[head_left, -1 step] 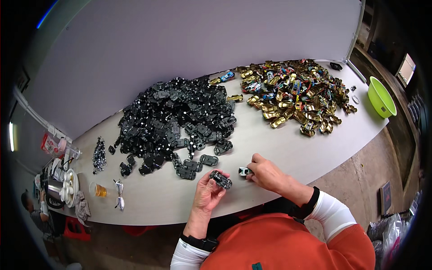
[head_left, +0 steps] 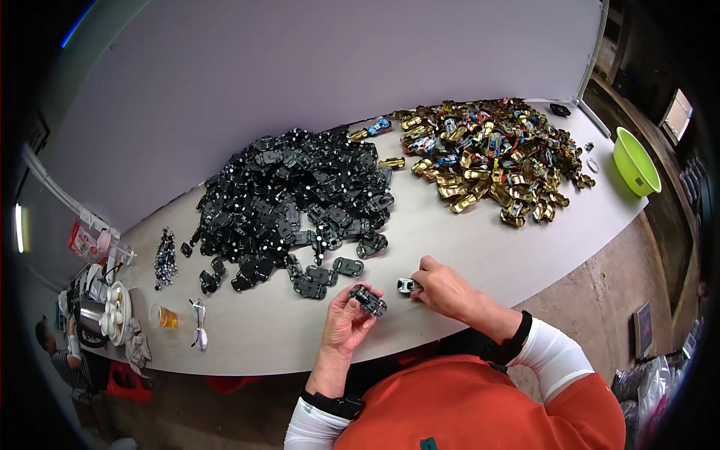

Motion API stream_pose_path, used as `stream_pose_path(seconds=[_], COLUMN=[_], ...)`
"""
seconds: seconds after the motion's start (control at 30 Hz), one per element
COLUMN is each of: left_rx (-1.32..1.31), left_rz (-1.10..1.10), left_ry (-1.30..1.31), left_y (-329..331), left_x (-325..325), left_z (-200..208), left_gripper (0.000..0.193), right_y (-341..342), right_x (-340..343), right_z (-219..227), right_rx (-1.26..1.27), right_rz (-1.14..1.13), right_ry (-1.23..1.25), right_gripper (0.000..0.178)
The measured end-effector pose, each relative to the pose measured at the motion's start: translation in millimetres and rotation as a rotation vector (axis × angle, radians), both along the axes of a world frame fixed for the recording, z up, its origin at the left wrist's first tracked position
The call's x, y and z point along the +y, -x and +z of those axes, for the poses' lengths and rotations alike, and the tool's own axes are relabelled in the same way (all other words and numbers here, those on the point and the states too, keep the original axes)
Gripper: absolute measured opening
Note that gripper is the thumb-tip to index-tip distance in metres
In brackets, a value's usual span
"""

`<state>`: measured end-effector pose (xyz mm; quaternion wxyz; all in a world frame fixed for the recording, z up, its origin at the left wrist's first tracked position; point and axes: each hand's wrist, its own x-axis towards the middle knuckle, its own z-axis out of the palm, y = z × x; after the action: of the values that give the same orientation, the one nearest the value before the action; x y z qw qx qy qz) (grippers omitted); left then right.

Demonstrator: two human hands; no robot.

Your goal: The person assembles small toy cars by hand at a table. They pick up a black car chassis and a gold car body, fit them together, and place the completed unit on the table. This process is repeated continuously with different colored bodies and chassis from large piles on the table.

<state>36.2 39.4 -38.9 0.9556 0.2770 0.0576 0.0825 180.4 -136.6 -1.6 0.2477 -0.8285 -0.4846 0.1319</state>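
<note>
A dark toy car chassis [head_left: 369,300] is pinched in the fingers of my left hand [head_left: 346,321], above the near edge of the table. To its right, my right hand [head_left: 448,291] grips a small light-coloured toy car part [head_left: 407,285] with dark patches. The two pieces are apart. Beyond my left hand, a loose chassis [head_left: 348,267] rests on the table, in front of a large heap of black chassis [head_left: 300,195]. Farther right lies a heap of gold and multicoloured toy car bodies [head_left: 487,157].
A green basin [head_left: 636,162] stands at the table's right end. On the left are small shiny parts [head_left: 165,259], glasses [head_left: 199,325], a cup of amber drink [head_left: 163,316], a cloth [head_left: 136,345] and a tray [head_left: 115,313]. A panel [head_left: 360,60] closes the far side. Another person [head_left: 67,360] is far left.
</note>
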Motion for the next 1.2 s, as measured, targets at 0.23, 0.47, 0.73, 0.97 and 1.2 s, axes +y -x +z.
stream_pose_path(seconds=[0.23, 0.47, 0.73, 0.97, 1.2], left_rx=[-0.011, 0.021, -0.017, -0.071, -0.082], left_rz=[-0.003, 0.005, 0.004, 0.116, 0.086], left_ry=[0.000, -0.022, -0.027, -0.076, -0.092], left_y=[2, 3, 2, 5, 1], left_x=[0, 0, 2, 3, -2], left_z=[2, 5, -1, 3, 9], left_gripper=[0.038, 0.040, 0.040, 0.042, 0.045], right_y=[1, -7, 0, 12, 21], right_x=[6, -4, 6, 5, 1], right_z=[16, 18, 16, 29, 27], right_rx=[0.053, 0.017, -0.025, 0.682, 0.660], right_rz=[-0.022, -0.028, 0.069, -0.139, -0.176], right_ry=[0.034, -0.023, 0.077, -0.420, -0.489], right_gripper=[0.037, 0.047, 0.038, 0.024, 0.019])
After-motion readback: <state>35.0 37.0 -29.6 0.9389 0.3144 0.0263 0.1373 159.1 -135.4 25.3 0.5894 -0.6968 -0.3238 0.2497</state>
